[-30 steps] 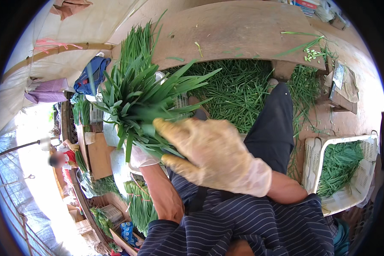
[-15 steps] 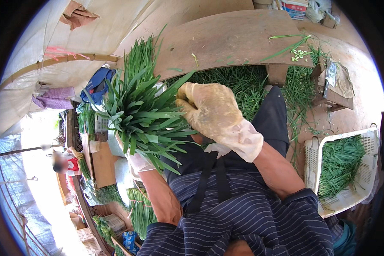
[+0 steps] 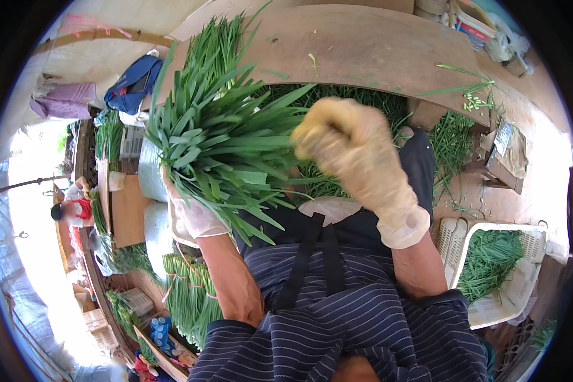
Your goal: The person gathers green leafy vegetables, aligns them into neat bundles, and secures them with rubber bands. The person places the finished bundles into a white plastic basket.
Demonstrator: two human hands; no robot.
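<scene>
My left hand (image 3: 194, 216), in a pale translucent glove, holds a large bunch of long flat green leaves (image 3: 210, 153), which hides most of its fingers. My right hand (image 3: 340, 140), in a stained yellowish glove, is raised at the bunch's right edge with its fingers curled. It is blurred, and I cannot make out what, if anything, is in it. Loose green cuttings (image 3: 318, 181) lie below and beyond my hands, around my dark-trousered legs.
A curved board (image 3: 363, 38) with scraps crosses the top. A white crate (image 3: 452, 254) of greens stands right, beside a small stool (image 3: 503, 172). Tied bundles (image 3: 194, 299) lie lower left. A co-worker (image 3: 76, 207) in red is at the far left, near a blue bag (image 3: 130, 83).
My right hand has moved up and right from over the middle of the leaves to their edge, its fingers curling. My left hand still holds the bunch, shifted slightly left in view.
</scene>
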